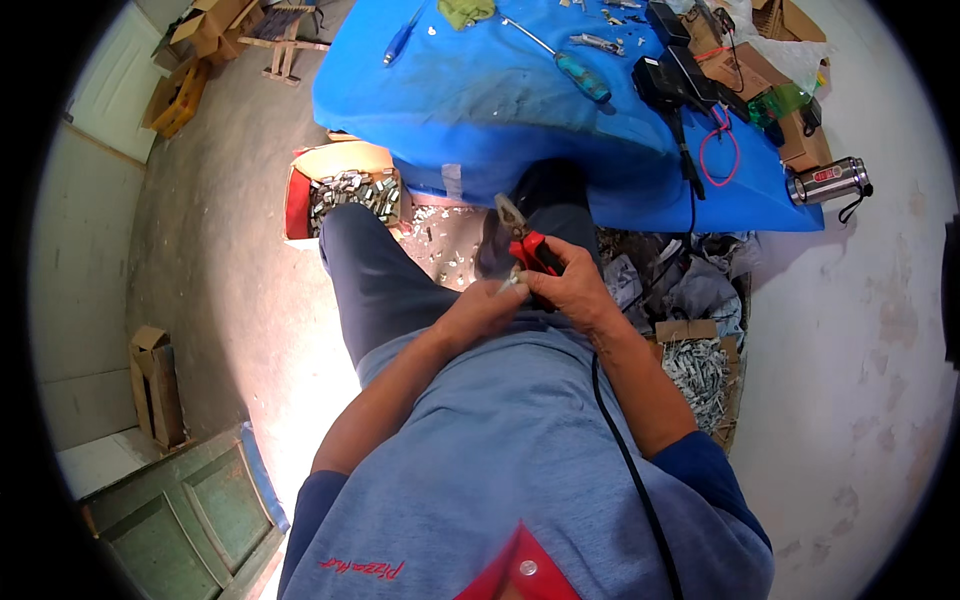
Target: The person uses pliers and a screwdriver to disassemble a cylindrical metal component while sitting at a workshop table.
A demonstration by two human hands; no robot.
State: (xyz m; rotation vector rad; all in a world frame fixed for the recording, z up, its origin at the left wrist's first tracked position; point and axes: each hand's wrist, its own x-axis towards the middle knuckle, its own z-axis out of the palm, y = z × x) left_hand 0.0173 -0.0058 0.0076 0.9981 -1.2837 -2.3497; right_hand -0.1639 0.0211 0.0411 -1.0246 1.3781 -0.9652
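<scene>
In my right hand (577, 290) is a pair of pliers (535, 250) with red and black handles. Their metal jaws point up and away from me, over the gap between my knees. My left hand (482, 310) is closed close beside it, fingertips pinching a small pale piece (510, 279) that is too small and blurred to name. Both hands meet just above my lap, and the right thumb and fingertips come near the same piece.
Ahead is a blue-covered table (470, 130) bearing a teal-handled screwdriver (583, 78), a blue-handled one (396, 45), and black adapters with cables (675, 80). A box of small metal parts (350, 195) stands by my left knee, a box of shreds (695, 380) at my right. A steel flask (830, 181) lies at the table's right edge.
</scene>
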